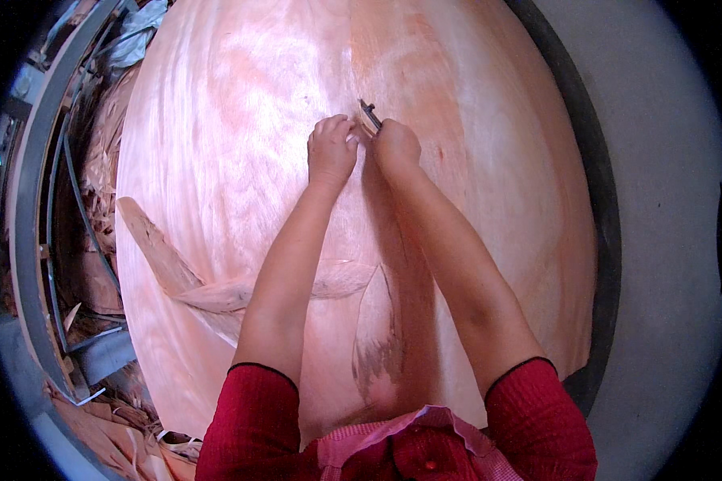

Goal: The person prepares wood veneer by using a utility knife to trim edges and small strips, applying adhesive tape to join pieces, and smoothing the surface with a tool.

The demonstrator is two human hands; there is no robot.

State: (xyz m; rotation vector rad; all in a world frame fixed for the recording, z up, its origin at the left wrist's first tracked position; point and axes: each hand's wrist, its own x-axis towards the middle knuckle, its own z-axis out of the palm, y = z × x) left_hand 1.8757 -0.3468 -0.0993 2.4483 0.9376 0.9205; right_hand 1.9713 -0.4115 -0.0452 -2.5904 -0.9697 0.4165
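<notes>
A large, pale pinkish wood veneer sheet (pixel 257 160) lies before me, with a lengthwise seam near its middle. My right hand (pixel 397 146) is closed round a slim dark tool (pixel 369 114) that looks like a utility knife. Its far end points away from me, slightly to the left, over the seam. Just left of it, my left hand (pixel 331 151) rests on the veneer with bent fingers and the thumb apart. A small light-brown edge shows between the hands; whether my left fingertips touch it is hard to tell.
Loose veneer strips (pixel 225 294) lie across the near part of the sheet, partly under my left forearm. A metal frame (pixel 36 200) with stacked veneer scraps (pixel 104 200) stands at the left. Along the right side runs a dark edge (pixel 598 192) beside a grey floor (pixel 674 240).
</notes>
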